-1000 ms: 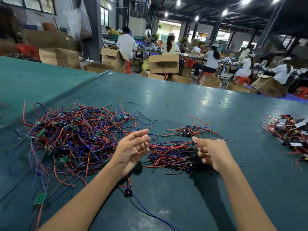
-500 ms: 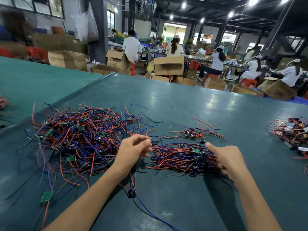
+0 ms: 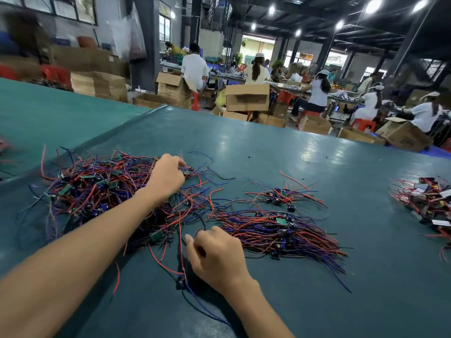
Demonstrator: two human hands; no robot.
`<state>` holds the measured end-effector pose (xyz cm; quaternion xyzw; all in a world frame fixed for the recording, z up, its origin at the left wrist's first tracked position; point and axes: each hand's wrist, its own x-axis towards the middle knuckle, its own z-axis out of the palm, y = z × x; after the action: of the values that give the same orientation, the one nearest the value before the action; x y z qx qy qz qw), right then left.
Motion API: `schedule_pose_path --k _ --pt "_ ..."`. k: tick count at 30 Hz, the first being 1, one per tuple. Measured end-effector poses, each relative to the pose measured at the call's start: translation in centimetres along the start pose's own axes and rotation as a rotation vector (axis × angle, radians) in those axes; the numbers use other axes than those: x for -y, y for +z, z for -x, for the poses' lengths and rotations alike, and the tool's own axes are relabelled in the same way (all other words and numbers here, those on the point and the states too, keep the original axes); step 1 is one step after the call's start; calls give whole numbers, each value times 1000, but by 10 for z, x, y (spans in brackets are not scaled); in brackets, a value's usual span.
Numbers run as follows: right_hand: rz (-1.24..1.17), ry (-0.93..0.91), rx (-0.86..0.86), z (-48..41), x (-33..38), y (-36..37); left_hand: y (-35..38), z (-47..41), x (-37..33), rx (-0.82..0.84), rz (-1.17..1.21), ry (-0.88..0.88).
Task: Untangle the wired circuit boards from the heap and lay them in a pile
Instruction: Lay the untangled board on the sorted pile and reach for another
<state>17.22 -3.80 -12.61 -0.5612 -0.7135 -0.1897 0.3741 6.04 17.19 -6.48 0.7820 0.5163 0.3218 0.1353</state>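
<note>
The heap [image 3: 97, 191] of wired circuit boards, thin red, blue and black leads around small green boards, sprawls near the table's [image 3: 268, 152] left edge. The left hand [image 3: 168, 178] reaches over it, fingers curled into strands at its far right fringe. The straightened pile [image 3: 280, 230] lies just right of the right hand [image 3: 214, 254]; its fingers are curled, but I cannot tell whether they pinch a wire. Smooth, glossy teal surface stretches open beyond both.
</note>
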Motion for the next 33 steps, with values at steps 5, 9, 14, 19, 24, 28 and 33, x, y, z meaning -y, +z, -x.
schedule_pose_path --k 5,9,14,19,24,28,33 --pt "-81 6 -128 7 -8 -3 28 -19 25 245 -405 19" --pt "-90 18 -108 6 -5 -2 31 -33 33 326 -535 -43" --pt "-131 74 -103 6 -8 -4 38 -36 37 479 -446 -207" --pt "-110 81 -96 5 -5 -3 24 -47 26 420 -298 -166" --pt "-94 112 -99 4 -7 -1 22 -42 21 410 -456 -139" --pt "-84 125 -99 4 -8 1 21 -42 20 386 -473 -123" --pt "-94 140 -91 3 -7 -2 3 -36 16 231 -422 -32"
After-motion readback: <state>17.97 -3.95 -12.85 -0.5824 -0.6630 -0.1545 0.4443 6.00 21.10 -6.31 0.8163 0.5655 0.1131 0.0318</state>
